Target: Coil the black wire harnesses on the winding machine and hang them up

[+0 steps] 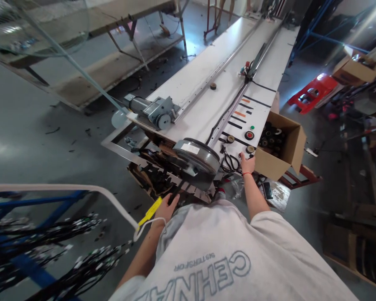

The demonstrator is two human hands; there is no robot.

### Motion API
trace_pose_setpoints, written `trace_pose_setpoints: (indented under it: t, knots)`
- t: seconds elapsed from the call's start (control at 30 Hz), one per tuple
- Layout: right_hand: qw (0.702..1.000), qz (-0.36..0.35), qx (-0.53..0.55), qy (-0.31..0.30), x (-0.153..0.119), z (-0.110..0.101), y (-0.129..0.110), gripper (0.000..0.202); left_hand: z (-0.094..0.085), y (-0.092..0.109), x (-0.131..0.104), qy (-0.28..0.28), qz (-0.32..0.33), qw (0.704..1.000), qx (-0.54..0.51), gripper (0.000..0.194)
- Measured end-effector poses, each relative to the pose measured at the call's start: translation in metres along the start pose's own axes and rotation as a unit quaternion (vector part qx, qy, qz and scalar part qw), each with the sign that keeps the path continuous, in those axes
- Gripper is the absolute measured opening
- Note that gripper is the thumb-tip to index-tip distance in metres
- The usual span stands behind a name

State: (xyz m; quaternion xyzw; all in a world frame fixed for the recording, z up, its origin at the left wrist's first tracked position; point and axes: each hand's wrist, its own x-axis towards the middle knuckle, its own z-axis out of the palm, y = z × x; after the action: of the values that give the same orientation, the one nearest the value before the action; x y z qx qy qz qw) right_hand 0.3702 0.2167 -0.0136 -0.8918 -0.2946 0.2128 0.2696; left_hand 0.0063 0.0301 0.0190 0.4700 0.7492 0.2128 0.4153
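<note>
My left hand (pixel 167 210) is low beside the machine's near end, its fingers closed around a dark, narrow piece I cannot make out. A yellow tag (pixel 150 211) on a white loop hangs by that wrist. My right hand (pixel 248 164) is at the near right corner of the white worktable (pixel 191 104), fingers curled in; something small and dark shows at its fingertips. Just beyond it lies a tape roll (pixel 250 149). Black-handled scissors (pixel 229 161) rest to its left. Another tape roll (pixel 230 139) and a red push button (pixel 249 135) are farther up.
A large black wheel (pixel 196 156) is at the near end, with a grey motor (pixel 147 109) to its left. An open carton (pixel 277 161) of dark rolls stands against the right side. A blue rack (pixel 34 267) with cable bundles is at left; a red stool (pixel 313 93) lies right.
</note>
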Motion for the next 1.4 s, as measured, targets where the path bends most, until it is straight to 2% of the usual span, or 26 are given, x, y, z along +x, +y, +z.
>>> trace_pose_setpoints:
  t: [0.1, 0.23, 0.53, 0.6, 0.67, 0.87, 1.0, 1.1, 1.17, 1.27, 1.4]
  knots:
    - [1.000, -0.001, 0.004, 0.000, 0.001, 0.000, 0.000, 0.079, 0.005, 0.016, 0.011, -0.017, 0.007, 1.000, 0.005, 0.042]
    - [1.000, -0.006, 0.008, -0.001, 0.002, 0.001, 0.002, 0.078, 0.010, 0.033, 0.023, -0.006, 0.035, 0.998, 0.042, 0.036]
    - [0.999, -0.032, -0.005, 0.015, 0.003, 0.007, 0.007, 0.080, 0.024, 0.055, 0.047, 0.025, 0.091, 0.991, 0.096, 0.024]
    - [0.999, -0.037, -0.001, 0.018, 0.002, 0.008, 0.007, 0.080, 0.025, 0.053, 0.050, 0.040, 0.094, 0.987, 0.123, 0.025]
    - [0.999, -0.037, 0.001, 0.019, 0.002, 0.008, 0.007, 0.080, 0.025, 0.044, 0.050, 0.029, 0.080, 0.986, 0.146, 0.026]
    - [0.999, -0.038, -0.005, 0.025, 0.004, 0.008, 0.007, 0.087, 0.020, 0.008, 0.052, -0.046, 0.052, 0.992, 0.104, 0.024]
    - [0.999, -0.039, -0.014, 0.018, 0.006, 0.006, 0.007, 0.086, 0.010, 0.002, 0.054, -0.095, 0.060, 0.987, 0.118, 0.020]
    - [0.999, -0.038, -0.020, 0.017, 0.007, 0.005, 0.005, 0.084, -0.001, -0.002, 0.042, -0.128, 0.082, 0.984, 0.096, 0.028]
    - [0.999, -0.036, -0.022, 0.016, 0.007, 0.005, 0.005, 0.083, -0.006, -0.004, 0.028, -0.117, 0.086, 0.988, 0.054, 0.035]
    - [0.999, -0.038, -0.020, 0.013, 0.008, 0.005, 0.004, 0.080, -0.008, -0.002, 0.011, -0.070, 0.064, 0.995, -0.010, 0.039]
    - [0.999, -0.036, -0.014, 0.015, 0.009, 0.005, 0.004, 0.082, -0.002, 0.016, 0.010, -0.032, 0.060, 0.997, -0.022, 0.038]
